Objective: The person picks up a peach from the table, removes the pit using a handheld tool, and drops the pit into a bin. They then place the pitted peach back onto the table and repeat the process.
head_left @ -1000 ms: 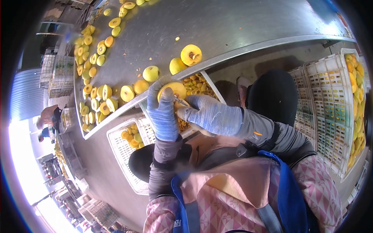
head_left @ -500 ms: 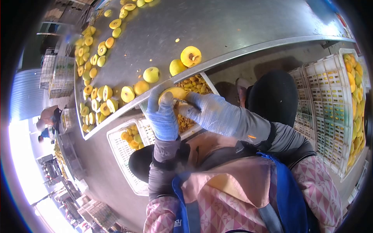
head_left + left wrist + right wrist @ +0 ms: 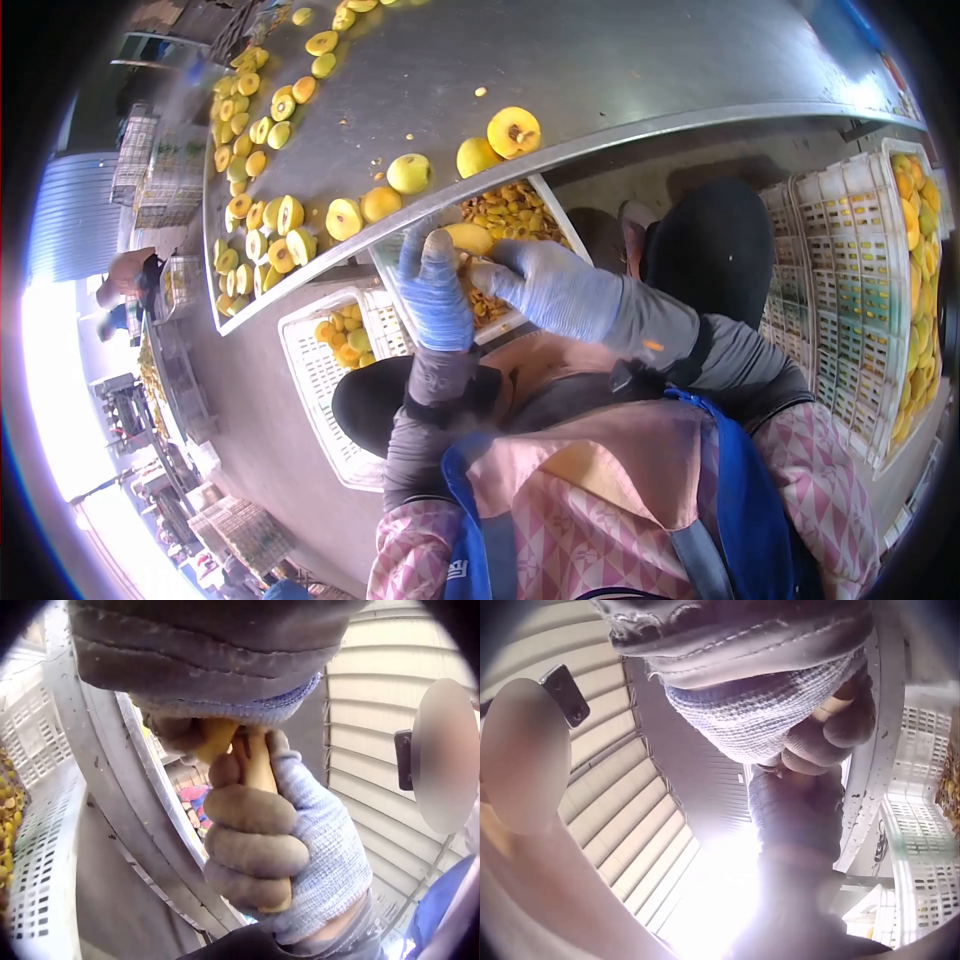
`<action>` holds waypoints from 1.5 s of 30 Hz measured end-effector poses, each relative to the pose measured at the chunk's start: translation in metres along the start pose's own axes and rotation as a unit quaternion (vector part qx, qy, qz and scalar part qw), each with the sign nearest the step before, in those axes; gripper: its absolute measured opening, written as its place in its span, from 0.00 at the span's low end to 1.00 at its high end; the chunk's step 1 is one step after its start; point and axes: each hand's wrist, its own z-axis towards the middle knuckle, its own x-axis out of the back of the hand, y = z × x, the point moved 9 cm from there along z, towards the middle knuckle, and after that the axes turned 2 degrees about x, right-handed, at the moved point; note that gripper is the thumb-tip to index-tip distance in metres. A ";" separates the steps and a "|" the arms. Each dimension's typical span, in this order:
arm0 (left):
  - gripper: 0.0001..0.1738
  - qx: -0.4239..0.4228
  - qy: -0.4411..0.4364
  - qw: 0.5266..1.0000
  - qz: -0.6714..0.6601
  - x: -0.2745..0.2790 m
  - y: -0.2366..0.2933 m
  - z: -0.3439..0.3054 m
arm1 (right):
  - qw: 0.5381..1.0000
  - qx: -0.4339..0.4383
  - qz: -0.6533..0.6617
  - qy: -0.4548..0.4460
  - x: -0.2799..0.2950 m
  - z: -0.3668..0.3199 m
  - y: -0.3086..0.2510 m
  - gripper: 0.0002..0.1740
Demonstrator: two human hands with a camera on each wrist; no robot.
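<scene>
In the head view, my gloved left hand (image 3: 437, 300) grips a yellow fruit (image 3: 467, 238) over a bin of fruit scraps (image 3: 510, 212), beside the metal table's edge. My gloved right hand (image 3: 565, 290) is close against the fruit's near side. The left wrist view shows the right hand's fingers (image 3: 255, 840) curled round a pale tool handle (image 3: 259, 766), its upper end by the fruit (image 3: 216, 742). The tool's working end is hidden. In the right wrist view, the right hand (image 3: 780, 712) is above the darker left hand (image 3: 795, 810).
Halved and whole fruits lie on the metal table (image 3: 640, 75), mostly along its left side. White crates of fruit stand below at the left (image 3: 325, 415) and at the right (image 3: 830, 300). Another person (image 3: 133, 275) is at the far left.
The fruit has turned in the left hand and shows a narrower side than before. Both hands remain together; the head view has shifted slightly.
</scene>
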 end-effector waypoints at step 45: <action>0.32 0.252 0.024 0.935 -0.249 0.019 -0.064 -0.020 | 0.995 -0.021 0.095 -0.025 -0.009 0.010 0.028 0.25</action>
